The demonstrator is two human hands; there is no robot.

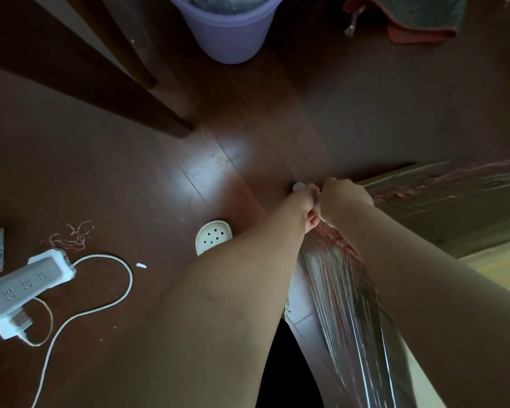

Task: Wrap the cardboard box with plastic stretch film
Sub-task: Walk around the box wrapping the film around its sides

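- While the left hand and right hand meet knuckle to knuckle, both curl round the bunched end of clear glossy stretch film. The step in hand looks like pulling the film taut, or tearing it off.
- The film runs down between the forearms as a shiny, pleated band streaked with long creases.
- A brown cardboard box with red print lies just right of the hands, its flat top already under wrinkled film.
- The likely next move is to lay the band against the box under steady tension, so the thin film clings instead of roping.
- A small white rounded thing shows at the left hand; what it is cannot be told.
- Nearby on the dark polished wooden floor are a lilac ribbed plastic bin, a white power strip with cord and a white perforated slipper.
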